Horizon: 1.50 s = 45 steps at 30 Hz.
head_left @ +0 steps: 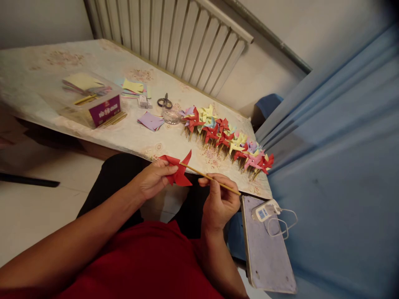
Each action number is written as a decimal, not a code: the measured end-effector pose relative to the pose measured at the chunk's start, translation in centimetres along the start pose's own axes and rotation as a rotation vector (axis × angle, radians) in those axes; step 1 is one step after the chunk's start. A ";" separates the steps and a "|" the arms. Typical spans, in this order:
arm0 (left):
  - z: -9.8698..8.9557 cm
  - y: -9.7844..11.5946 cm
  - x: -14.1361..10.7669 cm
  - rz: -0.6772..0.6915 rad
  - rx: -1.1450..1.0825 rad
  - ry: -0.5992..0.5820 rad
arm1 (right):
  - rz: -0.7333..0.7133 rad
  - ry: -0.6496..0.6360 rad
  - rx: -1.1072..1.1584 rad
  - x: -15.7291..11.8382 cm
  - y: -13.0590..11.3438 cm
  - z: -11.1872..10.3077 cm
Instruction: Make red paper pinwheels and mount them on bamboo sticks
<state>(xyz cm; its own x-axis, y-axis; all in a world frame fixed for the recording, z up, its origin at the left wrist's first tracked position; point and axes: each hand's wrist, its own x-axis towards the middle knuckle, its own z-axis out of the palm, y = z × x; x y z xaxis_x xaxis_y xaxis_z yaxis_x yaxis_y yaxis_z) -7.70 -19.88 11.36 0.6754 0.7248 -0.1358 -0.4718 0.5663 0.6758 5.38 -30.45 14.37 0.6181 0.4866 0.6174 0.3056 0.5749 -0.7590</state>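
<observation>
One red pinwheel of folded paper (181, 178), with pointed blades, is held above the lap at the near edge of the table (174, 143). The left hand (156, 178) pinches it between thumb and fingers; the forearm reaches forward from the left. One thin, straight, wood-coloured stick (196, 171) has its tip at the pinwheel's middle — whether it is fastened, I cannot tell. The right hand (220, 201) grips this stick, thumb pressed against curled fingers, the wrist raised.

Beyond, more than ten paper pinwheels on sticks (225, 138) stand close together, red, yellow, pink, blue and purple; they overlap too much for exact count. To their left are one clear, textured dish (171, 118), one pair of dark-handled scissors (165, 101) and one stack of purple paper sheets (151, 121). Farther left is one transparent plastic box with purple label (104, 111) — several loose sticks (116, 119) lie beside it.
</observation>
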 end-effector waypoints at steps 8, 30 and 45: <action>-0.1 -0.1 0.1 -0.002 0.016 0.000 | 0.020 0.015 -0.071 0.0 0.0 0.1; 0.6 0.1 -0.3 -0.035 0.043 -0.004 | 0.091 0.021 0.040 0.1 0.4 0.2; 0.1 -0.1 -0.3 -0.053 0.100 0.005 | 0.176 0.050 0.015 0.3 0.8 0.1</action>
<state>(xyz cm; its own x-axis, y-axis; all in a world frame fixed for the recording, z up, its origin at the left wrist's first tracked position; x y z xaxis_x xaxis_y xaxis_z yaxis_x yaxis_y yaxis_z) -7.75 -20.17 11.42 0.6951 0.6970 -0.1762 -0.3767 0.5619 0.7365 5.72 -29.79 13.98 0.6964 0.5474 0.4640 0.1793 0.4934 -0.8511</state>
